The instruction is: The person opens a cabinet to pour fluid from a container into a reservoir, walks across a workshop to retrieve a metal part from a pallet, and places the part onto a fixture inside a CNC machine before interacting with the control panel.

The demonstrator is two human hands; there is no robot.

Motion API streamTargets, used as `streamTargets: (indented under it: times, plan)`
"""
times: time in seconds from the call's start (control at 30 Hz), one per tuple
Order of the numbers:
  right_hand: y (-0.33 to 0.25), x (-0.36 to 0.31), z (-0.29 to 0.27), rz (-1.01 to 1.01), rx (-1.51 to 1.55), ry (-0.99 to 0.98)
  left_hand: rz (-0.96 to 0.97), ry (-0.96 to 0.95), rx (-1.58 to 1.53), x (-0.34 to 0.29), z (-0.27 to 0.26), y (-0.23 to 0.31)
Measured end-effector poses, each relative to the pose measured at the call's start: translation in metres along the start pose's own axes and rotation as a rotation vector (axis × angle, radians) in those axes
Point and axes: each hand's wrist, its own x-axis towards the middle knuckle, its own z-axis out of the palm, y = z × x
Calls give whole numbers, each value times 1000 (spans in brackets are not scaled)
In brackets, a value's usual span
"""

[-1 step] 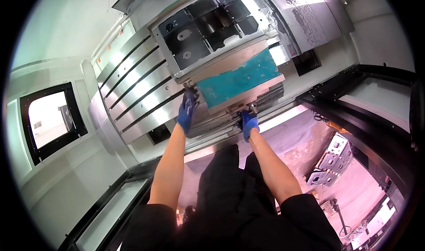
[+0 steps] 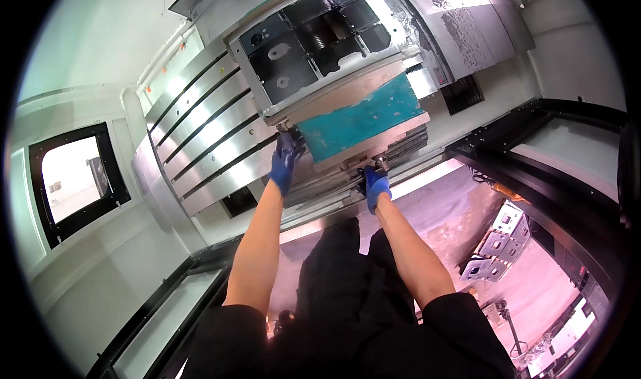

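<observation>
My left hand, in a blue glove with dark, soiled fingers, reaches up to a small metal fitting at the left corner of the teal-painted block. Its fingers are bent around something there, which they mostly cover. My right hand, also blue-gloved, is closed at the block's front edge, just below a metal clamp piece. What lies inside its fingers is hidden. Directly behind the teal block sits a large metal housing with dark pockets.
A slotted metal machine table extends to the left. Sloping metal covers stand at the far right. A black door frame borders the right side, and a window is at the left. Several pocketed parts lie outside, lower right.
My left hand and forearm have shifted very slightly to the right, still at the same fitting. My right hand and the block look unmoved.
</observation>
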Motion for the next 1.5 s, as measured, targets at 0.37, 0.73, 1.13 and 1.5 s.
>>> streamTargets:
  times: [0.37,0.73,1.13,1.5]
  plan:
    - [6,15,-5,44,-43,-27,-322,325,220,13,20,26]
    - [2,11,0,41,-77,4,-26,81,169,23,-19,-5]
    - [-6,-3,3,78,-100,20,-129,162,61,-1,-28,14]
    - [-9,0,4,79,-100,-64,-260,-397,1742,-116,18,18]
